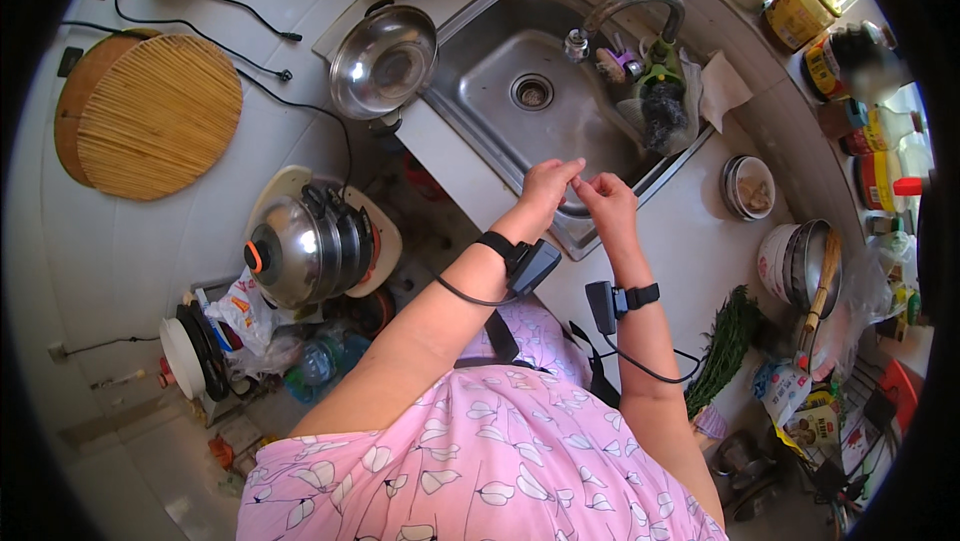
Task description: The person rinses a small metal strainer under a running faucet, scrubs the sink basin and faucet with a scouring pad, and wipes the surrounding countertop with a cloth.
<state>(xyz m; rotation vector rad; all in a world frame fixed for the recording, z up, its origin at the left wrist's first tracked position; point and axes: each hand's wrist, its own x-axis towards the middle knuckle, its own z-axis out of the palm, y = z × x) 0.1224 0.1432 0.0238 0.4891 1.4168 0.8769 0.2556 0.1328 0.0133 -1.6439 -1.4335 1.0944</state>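
Both hands meet above the near edge of a stainless steel sink [487,53]. My left hand [551,182] has its fingers stretched towards the right, close to the fingertips of the other hand. My right hand [606,196] is bent, with thumb and forefinger pinched together beside the left fingertips. Whether anything small is between the fingers cannot be made out. A curved metal faucet [637,0] arches over the sink, and its drain [532,92] is visible. A green-topped holder [664,83] with a dark scouring pad stands at the sink's right side.
A two-handled steel pan [384,62] rests left of the sink. Stacked bowls [752,188] and leafy greens [727,346] lie on the right counter. Further left are a lidded steamer pot [289,248] and a round slatted mat [161,117]. Jars [801,12] line the windowsill.
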